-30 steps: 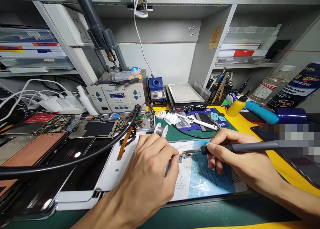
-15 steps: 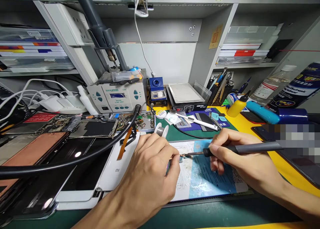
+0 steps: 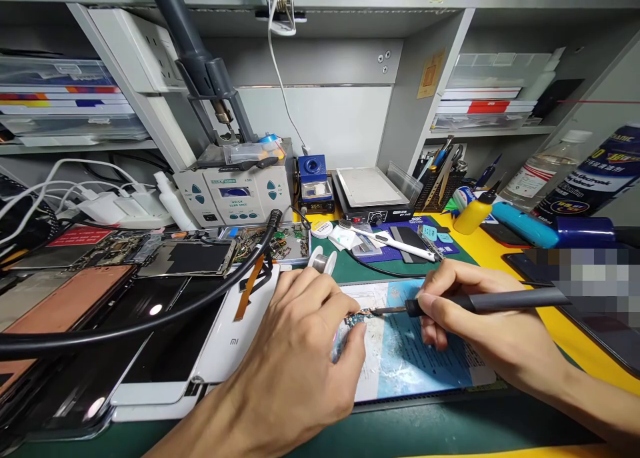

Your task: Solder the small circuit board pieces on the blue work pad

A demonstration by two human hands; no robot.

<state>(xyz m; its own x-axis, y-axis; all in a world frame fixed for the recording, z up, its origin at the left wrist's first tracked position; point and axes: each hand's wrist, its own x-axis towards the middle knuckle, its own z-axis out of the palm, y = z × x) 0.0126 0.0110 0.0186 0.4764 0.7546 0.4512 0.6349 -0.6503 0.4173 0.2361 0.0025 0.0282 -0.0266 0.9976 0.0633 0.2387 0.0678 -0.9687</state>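
Over the blue mat [image 3: 425, 358] — right hand [image 3: 480, 328] grips a soldering iron [image 3: 490, 302], left hand [image 3: 295, 358] curls beside a circuit board [image 3: 357, 319].

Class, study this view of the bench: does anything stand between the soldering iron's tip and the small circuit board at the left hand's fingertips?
Nothing visible does. The tip of the soldering iron in the right hand reaches the small circuit board at the fingertips of the left hand, over the repair mat; no tool or cable lies between them.
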